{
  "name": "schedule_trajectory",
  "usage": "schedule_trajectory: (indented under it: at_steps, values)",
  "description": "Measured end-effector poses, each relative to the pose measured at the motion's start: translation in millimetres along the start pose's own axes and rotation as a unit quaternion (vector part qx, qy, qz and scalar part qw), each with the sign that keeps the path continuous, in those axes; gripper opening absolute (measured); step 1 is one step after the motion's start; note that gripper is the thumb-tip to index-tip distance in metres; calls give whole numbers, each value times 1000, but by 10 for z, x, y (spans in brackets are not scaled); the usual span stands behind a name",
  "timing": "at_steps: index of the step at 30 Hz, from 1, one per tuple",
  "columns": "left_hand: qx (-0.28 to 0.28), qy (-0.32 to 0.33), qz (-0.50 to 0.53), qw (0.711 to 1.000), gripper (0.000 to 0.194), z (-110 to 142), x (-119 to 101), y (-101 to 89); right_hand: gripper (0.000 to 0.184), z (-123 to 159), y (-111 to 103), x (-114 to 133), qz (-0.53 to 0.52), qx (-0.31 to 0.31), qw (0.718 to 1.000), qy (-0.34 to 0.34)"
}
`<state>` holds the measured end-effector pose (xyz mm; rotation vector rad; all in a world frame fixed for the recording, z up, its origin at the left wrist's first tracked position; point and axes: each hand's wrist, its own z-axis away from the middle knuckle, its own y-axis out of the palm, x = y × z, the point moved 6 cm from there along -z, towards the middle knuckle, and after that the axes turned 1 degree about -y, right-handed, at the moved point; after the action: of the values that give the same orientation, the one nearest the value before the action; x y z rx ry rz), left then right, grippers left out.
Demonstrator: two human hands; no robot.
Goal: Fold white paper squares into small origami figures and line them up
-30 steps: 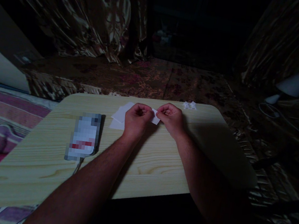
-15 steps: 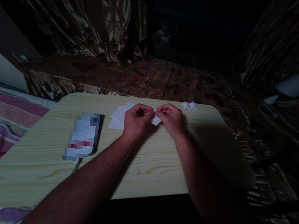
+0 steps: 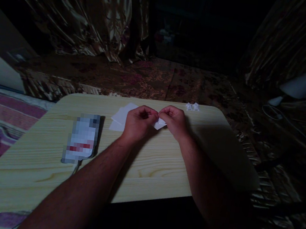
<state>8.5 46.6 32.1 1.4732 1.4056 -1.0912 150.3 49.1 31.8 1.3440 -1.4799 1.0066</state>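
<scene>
The left hand (image 3: 139, 123) and right hand (image 3: 174, 121) pinch a small white paper piece (image 3: 159, 125); two white folded-paper shapes (image 3: 196, 106) lie at two o'clock, white paper sheets (image 3: 120, 115) at nine.

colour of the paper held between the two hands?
White. The held paper shows best in the head view, though dimly lit.

Reference: clock face centred on the view, 12 at the far side. Table (image 3: 157, 167): wood-grain top, rounded corners. Phone (image 3: 82, 135): between 8 and 9 o'clock, on the table; surface pixelated, red band visible. Cable (image 3: 75, 168): at the phone's near end. Bedding (image 3: 9, 109): 9 o'clock, striped. Curtain (image 3: 109, 18): 11 o'clock, gathered. Lamp (image 3: 300, 86): between 2 and 3 o'clock, white. Cord (image 3: 271, 112): looped, beside the lamp.
</scene>
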Motion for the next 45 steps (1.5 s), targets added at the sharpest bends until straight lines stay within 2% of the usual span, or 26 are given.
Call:
schedule_trajectory:
  at_steps: [6,10,14,21,29,39,45]
  values:
    - [23,3,5,1000,16,-5,-32,20,11,-5,9,-19,19,33,999,14]
    - [9,-30,52,998,25,4,16,49,12,0,1,9,4,-2,1000,-7]
    - [5,-65,53,996,21,23,87,87,14,9,7,14,-7,-34,999,-11]
    - [-38,-53,52,997,18,13,99,37,15,40,59,16,-9,-21,999,-23]
    - [-34,-54,80,995,14,24,71,41,14,54,80,26,-3,-23,1000,-19]
    - [-31,-57,59,996,13,32,66,41,10,70,80,47,18,-40,998,-35]
    - [-46,-54,57,996,13,17,79,10,14,62,82,19,-13,-26,1000,-7]
